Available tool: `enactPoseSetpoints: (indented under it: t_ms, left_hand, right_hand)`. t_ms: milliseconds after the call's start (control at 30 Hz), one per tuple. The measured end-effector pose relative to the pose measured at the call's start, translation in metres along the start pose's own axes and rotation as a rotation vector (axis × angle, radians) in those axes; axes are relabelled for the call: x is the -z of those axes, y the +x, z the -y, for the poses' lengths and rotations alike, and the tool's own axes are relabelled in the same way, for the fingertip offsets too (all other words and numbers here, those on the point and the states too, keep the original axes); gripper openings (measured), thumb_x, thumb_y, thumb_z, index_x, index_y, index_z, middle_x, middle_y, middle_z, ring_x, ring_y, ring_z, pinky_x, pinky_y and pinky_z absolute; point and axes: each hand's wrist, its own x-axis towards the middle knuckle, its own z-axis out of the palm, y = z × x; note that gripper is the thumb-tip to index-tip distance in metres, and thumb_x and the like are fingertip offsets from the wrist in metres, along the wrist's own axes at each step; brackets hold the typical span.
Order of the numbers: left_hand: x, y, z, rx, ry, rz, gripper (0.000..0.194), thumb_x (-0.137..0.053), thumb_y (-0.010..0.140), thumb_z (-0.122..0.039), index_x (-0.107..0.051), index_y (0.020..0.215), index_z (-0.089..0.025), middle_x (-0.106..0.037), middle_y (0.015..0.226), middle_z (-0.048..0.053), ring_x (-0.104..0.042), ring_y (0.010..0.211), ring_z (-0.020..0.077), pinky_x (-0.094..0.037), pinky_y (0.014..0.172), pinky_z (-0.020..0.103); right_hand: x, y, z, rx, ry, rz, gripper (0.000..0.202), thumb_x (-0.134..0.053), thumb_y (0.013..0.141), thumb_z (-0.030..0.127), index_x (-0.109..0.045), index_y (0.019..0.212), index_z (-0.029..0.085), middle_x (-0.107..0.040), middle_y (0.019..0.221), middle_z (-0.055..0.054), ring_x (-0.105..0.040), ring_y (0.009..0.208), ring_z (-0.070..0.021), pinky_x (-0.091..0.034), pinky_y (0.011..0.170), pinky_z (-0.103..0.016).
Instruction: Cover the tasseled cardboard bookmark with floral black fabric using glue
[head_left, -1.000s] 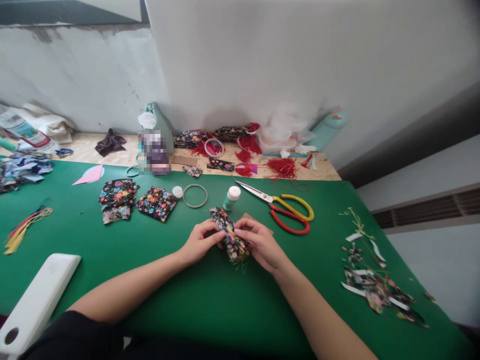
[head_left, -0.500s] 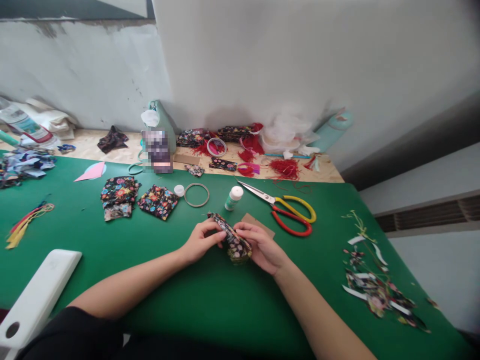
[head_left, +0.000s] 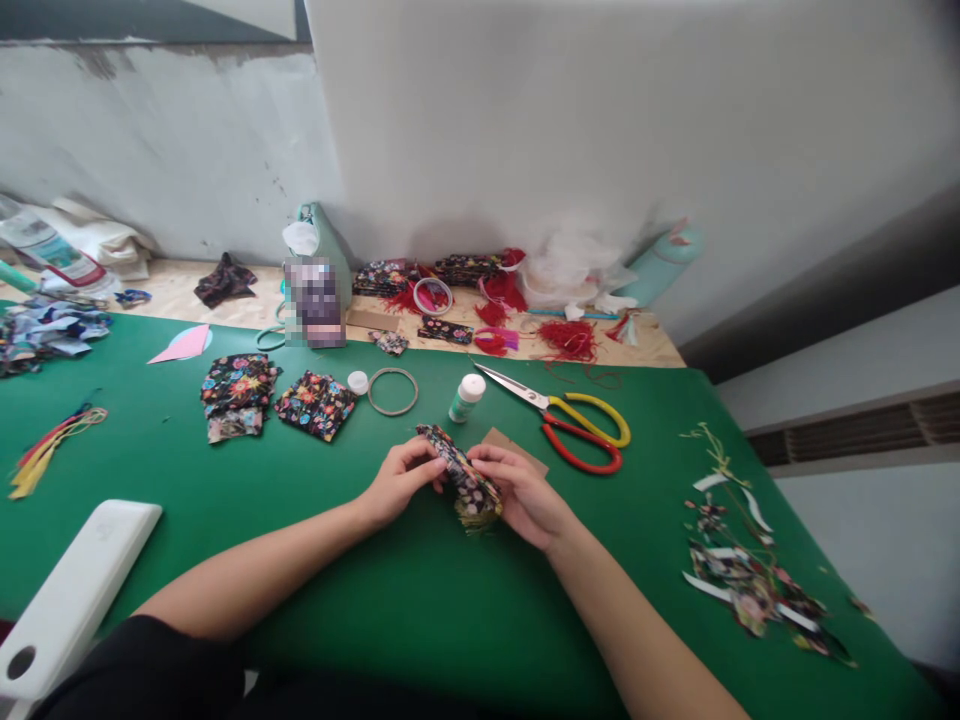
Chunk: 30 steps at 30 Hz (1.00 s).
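Floral bundle (head_left: 474, 492): turned slightly since a second ago, its upper face narrower to view; between both hands, near the white-capped bottle (head_left: 466, 398).
Left hand (head_left: 405, 482): pinching the bundle's left side.
Right hand (head_left: 523, 492): pinching its right side.
Layers: could slide out of line if either pinch slackens.
Frayed end (head_left: 478, 521): may unravel if rubbed.
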Motion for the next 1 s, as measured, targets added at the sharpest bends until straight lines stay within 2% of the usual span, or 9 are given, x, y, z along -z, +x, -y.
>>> enactPoseSetpoints:
  t_ms: [133,233,367,467,600,667,767,867,1000]
  left_hand:
    - [0.000,-0.001,0.003,-0.007,-0.010,-0.009,0.033,-0.062,0.077,-0.044,-0.057,0.065,-0.014,-0.056,0.063,0.001,-0.053,0.057,0.0116,-0.043,0.062,0.025]
    - [0.002,-0.001,0.001,-0.038,0.022,-0.024,0.033,-0.061,0.077,-0.045,-0.057,0.065,-0.014,-0.054,0.065,0.001,-0.052,0.057,0.0117,-0.043,0.060,0.025]
    - [0.006,0.005,-0.009,-0.273,0.192,-0.219,0.026,-0.063,0.076,-0.039,-0.060,0.088,-0.016,-0.057,0.089,0.005,-0.056,0.080,0.0170,-0.046,0.075,0.029]
    - [0.004,0.019,-0.018,-0.360,0.382,-0.318,0.044,-0.071,0.071,-0.029,-0.054,0.110,-0.019,-0.057,0.109,0.009,-0.054,0.102,0.0221,-0.040,0.094,0.036]
    - [-0.009,0.045,-0.019,-0.338,0.409,-0.241,0.080,-0.075,0.065,-0.022,-0.034,0.134,-0.021,-0.055,0.122,0.011,-0.050,0.115,0.0233,-0.034,0.102,0.039]
    - [-0.016,0.058,-0.014,-0.350,0.416,-0.214,0.088,-0.074,0.065,-0.017,-0.027,0.139,-0.021,-0.057,0.118,0.009,-0.053,0.111,0.0219,-0.035,0.101,0.038]
    - [-0.022,0.070,-0.011,-0.329,0.391,-0.265,0.087,-0.069,0.067,-0.012,-0.025,0.141,-0.023,-0.064,0.094,0.001,-0.061,0.091,0.0173,-0.044,0.092,0.034]
    - [-0.013,0.070,-0.018,-0.340,0.343,-0.328,0.090,-0.071,0.066,-0.014,-0.024,0.142,-0.025,-0.065,0.090,0.000,-0.062,0.085,0.0156,-0.047,0.087,0.032]
    - [0.020,0.061,-0.035,-0.407,0.320,-0.480,0.094,-0.075,0.064,-0.017,-0.024,0.142,-0.025,-0.066,0.093,0.002,-0.063,0.088,0.0165,-0.048,0.089,0.032]
  right_hand:
    - [-0.002,-0.001,-0.002,0.051,-0.081,-0.005,0.027,-0.078,0.057,0.028,-0.062,0.075,0.016,-0.064,0.067,0.001,-0.058,0.058,-0.0101,-0.043,0.055,-0.021]
    - [-0.002,-0.001,-0.002,0.168,-0.223,-0.048,0.020,-0.071,0.061,0.027,-0.060,0.075,0.017,-0.060,0.065,0.003,-0.053,0.053,-0.0089,-0.040,0.049,-0.021]
    - [0.004,-0.002,0.001,0.311,-0.558,-0.088,0.003,-0.053,0.065,0.019,-0.054,0.068,0.020,-0.054,0.058,0.005,-0.049,0.049,-0.0099,-0.036,0.045,-0.022]
    - [0.006,-0.005,0.004,0.412,-0.906,-0.096,0.007,-0.045,0.066,0.016,-0.051,0.064,0.020,-0.053,0.056,0.004,-0.050,0.052,-0.0119,-0.038,0.050,-0.024]
    - [0.003,-0.008,0.003,0.513,-1.195,-0.083,0.014,-0.040,0.068,0.011,-0.048,0.061,0.020,-0.055,0.056,0.002,-0.050,0.053,-0.0127,-0.036,0.052,-0.024]
    - [0.001,-0.010,0.003,0.520,-1.249,-0.069,0.014,-0.040,0.068,0.010,-0.048,0.062,0.020,-0.056,0.055,0.002,-0.051,0.053,-0.0129,-0.034,0.052,-0.023]
    - [-0.001,-0.013,0.004,0.542,-1.307,-0.074,0.014,-0.041,0.069,0.010,-0.048,0.062,0.020,-0.056,0.056,0.002,-0.051,0.054,-0.0131,-0.033,0.052,-0.023]
    - [0.000,-0.015,0.006,0.573,-1.338,-0.087,0.014,-0.041,0.069,0.010,-0.049,0.063,0.020,-0.057,0.058,0.001,-0.051,0.056,-0.0132,-0.032,0.054,-0.023]
    - [0.003,-0.014,0.008,0.594,-1.326,-0.090,0.015,-0.041,0.069,0.009,-0.049,0.062,0.020,-0.057,0.059,0.001,-0.050,0.057,-0.0129,-0.032,0.054,-0.023]
